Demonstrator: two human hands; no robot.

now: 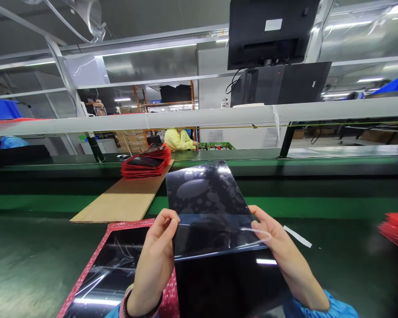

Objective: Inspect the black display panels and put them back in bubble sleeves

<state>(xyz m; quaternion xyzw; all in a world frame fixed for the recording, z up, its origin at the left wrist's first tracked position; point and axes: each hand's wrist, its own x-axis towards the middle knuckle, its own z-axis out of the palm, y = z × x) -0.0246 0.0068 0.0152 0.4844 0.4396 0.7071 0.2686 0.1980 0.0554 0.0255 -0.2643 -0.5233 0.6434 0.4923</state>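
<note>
A black glass screen panel (225,282) is tilted up in front of me, with a clear film (215,234) bent over its surface. The film's upper part looks blotchy, with bubble-like patches. My left hand (157,251) pinches the film's left edge between thumb and fingers. At the opposite edge, my right hand (278,247) is closed on the film, and a curled clear strip shows by its thumb. Whether either hand also grips the panel itself is hidden. Under my left wrist, a second dark panel (119,251) lies on a pink-red bubble-wrap sheet (95,265).
A brown board (126,198) lies behind, bearing a stack of red-wrapped panels (148,161). More red packs (397,229) sit at the right edge. A white strip (297,236) lies on the green bench (344,269). Monitors (273,35) hang above; a person in yellow (177,140) is beyond.
</note>
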